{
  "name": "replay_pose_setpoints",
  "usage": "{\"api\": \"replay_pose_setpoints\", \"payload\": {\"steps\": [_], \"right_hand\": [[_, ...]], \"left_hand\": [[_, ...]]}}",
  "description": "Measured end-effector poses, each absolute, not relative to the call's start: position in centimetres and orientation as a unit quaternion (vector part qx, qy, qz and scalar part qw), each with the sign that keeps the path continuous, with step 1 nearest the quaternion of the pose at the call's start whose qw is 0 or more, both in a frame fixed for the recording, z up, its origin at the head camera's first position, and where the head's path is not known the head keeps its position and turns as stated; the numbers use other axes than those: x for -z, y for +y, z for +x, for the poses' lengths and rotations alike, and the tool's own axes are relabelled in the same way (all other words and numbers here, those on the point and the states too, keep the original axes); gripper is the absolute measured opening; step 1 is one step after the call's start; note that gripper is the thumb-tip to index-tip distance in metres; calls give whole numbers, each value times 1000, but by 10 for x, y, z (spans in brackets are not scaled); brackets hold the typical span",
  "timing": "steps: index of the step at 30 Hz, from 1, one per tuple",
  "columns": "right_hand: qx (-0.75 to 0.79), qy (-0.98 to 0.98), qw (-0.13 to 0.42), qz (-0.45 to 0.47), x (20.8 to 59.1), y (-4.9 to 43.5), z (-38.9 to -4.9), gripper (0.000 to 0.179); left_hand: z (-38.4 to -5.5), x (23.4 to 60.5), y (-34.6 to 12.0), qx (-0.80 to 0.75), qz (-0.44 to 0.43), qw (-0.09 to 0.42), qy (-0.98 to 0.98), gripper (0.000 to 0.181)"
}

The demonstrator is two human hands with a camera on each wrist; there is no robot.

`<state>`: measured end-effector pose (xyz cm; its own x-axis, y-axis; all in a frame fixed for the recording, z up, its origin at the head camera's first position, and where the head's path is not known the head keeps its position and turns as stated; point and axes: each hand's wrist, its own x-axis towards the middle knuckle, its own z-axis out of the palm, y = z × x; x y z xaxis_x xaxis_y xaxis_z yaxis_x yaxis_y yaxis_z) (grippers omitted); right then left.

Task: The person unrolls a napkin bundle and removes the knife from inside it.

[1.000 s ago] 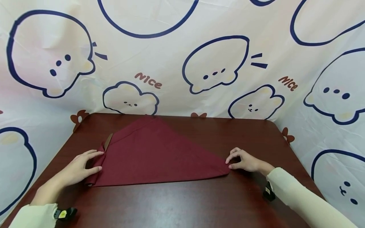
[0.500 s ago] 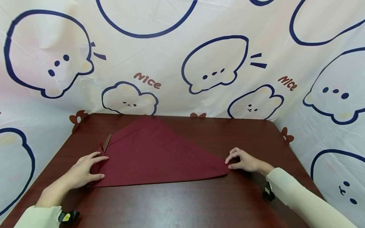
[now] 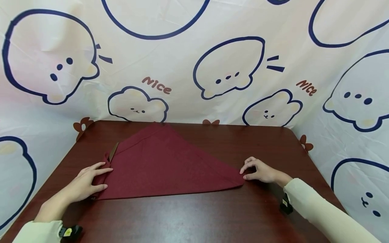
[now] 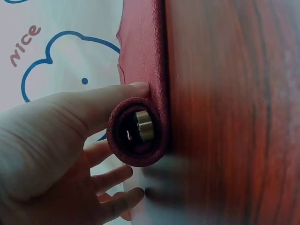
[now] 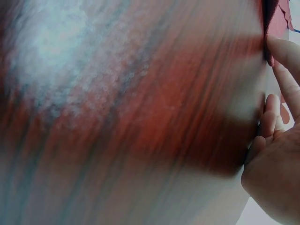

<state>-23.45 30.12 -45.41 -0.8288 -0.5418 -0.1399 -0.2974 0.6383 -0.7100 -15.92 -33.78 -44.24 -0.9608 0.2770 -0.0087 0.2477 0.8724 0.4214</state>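
Observation:
A dark red cloth [image 3: 164, 165] lies folded to a triangle, with its point towards the back and its left end rolled up. From the far end of the roll sticks a flat brown piece [image 3: 113, 152], its kind unclear. My left hand [image 3: 82, 182] spans the roll near the front edge. In the left wrist view its thumb presses the cloth on one side of the roll [image 4: 112, 136], other fingers lie on the opposite side, and a gold-coloured end [image 4: 145, 125] shows inside. My right hand [image 3: 262, 171] pinches the cloth's right corner [image 5: 271, 58] between thumb and finger.
All this lies on a dark brown wooden table [image 3: 194, 219] with rounded back corners. A white curtain [image 3: 182, 60] printed with blue cartoon outlines hangs behind and at both sides.
My left hand has shifted slightly towards the front edge, and its fingers lie farther over the roll. The right hand keeps its place at the corner.

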Motion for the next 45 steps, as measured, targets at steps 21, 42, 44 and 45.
{"api": "replay_pose_setpoints", "payload": {"steps": [21, 42, 44, 45], "right_hand": [[353, 891, 168, -231, 457, 304, -232, 12], [353, 890, 165, -236, 458, 304, -233, 12], [352, 889, 165, -243, 457, 302, -234, 12], [353, 888, 164, -245, 457, 302, -234, 13]], "left_hand": [[-164, 438, -364, -239, 139, 12, 961, 57], [-161, 441, -380, -237, 105, 49, 965, 58], [-161, 442, -381, -235, 101, 50, 965, 58], [-161, 443, -382, -234, 100, 52, 966, 58]]}}
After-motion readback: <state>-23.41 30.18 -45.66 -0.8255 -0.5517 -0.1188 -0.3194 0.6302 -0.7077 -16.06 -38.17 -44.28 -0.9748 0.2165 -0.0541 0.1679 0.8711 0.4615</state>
